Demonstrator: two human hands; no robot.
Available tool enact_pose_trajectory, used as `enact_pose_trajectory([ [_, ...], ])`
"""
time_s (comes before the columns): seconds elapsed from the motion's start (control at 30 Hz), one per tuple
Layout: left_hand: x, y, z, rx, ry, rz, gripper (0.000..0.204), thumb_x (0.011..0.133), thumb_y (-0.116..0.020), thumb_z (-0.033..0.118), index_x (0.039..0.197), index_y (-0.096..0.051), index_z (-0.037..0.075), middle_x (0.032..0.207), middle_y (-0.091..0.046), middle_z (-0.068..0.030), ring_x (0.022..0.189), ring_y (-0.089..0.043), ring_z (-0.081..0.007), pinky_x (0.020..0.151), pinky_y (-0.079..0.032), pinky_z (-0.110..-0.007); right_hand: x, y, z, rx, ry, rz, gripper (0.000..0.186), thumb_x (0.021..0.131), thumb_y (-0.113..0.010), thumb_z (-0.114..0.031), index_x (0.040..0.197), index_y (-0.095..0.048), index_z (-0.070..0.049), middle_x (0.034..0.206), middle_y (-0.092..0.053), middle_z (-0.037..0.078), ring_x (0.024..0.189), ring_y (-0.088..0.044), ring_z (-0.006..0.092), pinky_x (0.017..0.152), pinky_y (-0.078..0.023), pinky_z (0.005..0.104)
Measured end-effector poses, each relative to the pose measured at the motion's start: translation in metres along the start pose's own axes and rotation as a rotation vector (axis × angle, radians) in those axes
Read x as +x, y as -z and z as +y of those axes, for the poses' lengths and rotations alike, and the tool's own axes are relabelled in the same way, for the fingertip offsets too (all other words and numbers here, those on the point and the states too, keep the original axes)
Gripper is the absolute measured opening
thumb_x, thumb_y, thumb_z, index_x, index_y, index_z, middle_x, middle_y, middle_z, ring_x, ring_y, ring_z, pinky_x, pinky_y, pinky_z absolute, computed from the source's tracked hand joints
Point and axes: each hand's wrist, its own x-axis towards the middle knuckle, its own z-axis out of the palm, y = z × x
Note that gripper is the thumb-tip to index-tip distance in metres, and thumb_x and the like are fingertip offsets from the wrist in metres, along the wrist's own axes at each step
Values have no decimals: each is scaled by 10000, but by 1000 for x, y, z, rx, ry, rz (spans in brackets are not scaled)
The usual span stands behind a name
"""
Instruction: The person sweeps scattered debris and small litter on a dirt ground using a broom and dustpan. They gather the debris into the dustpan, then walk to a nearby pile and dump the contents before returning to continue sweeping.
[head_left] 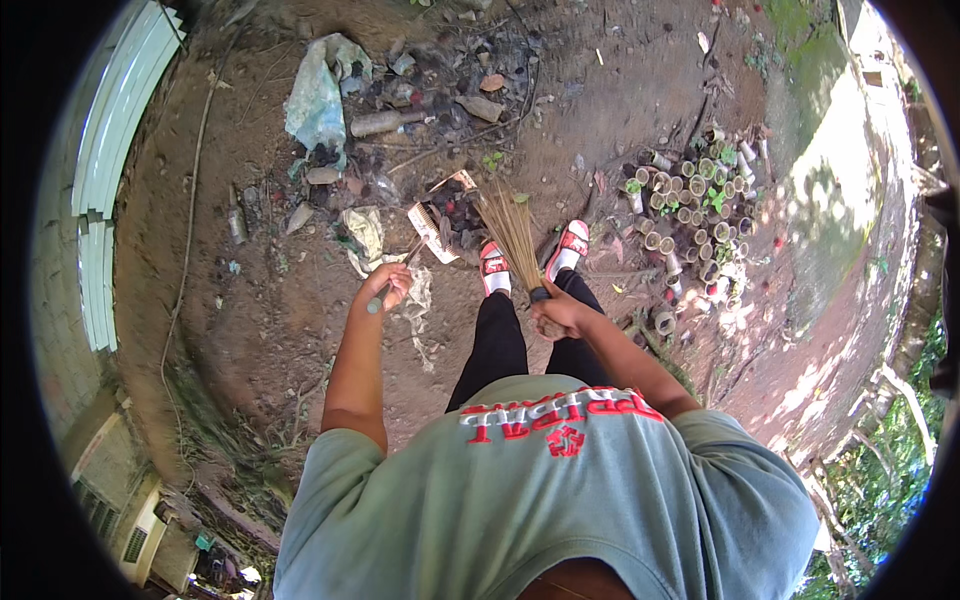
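Head view: from where I stand, dirt ground (590, 130) spreads widest, its litter (378, 123) seemingly mostly left to gather, including a pale blue plastic sheet (316, 105). The right hand (562, 315) has its fingers wrapped round the broom (508, 235), bristles beside the dustpan (431, 234); the left hand's (393, 280) grip its handle. Dark debris (453, 214) appears already collected there.

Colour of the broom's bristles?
The broom's bristles are straw-brown; they show best in the head view, the only one here.
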Motion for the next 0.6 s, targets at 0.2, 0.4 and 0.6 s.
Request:
enact_pose_trajectory([
  [0.2, -15, 29, 7, -47, 7, -40, 164, 911, -515, 64, 939, -465, -89, 608, -450, 7, 465, -456, -51, 396, -414, -168, -106, 73, -25, -101, 29, 84, 838, 789, -602, -38, 1462, -215, -353, 811, -560, 58, 608, -601, 190, 512, -529, 366],
  [0.4, -36, 66, -8, -27, -95, -47, 218, 937, -516, 81, 1014, -463, -116, 620, -434, 18, 443, -418, -26, 381, -384, -153, 20, 48, -56, -47, -86, 238, 466, 780, -626, -84, 1144, -376, -232, 846, -590, 45, 697, -626, 199, 601, -545, 384],
  [0.6, -38, 79, -29, -143, -146, -21, 175, 932, -510, 69, 957, -460, -96, 619, -421, 20, 444, -412, -24, 375, -346, -151, 13, -40, -26, -137, -108, -24, 979, 769, -627, -46, 1497, -37, -329, 839, -554, 61, 649, -609, 203, 569, -538, 384],
])
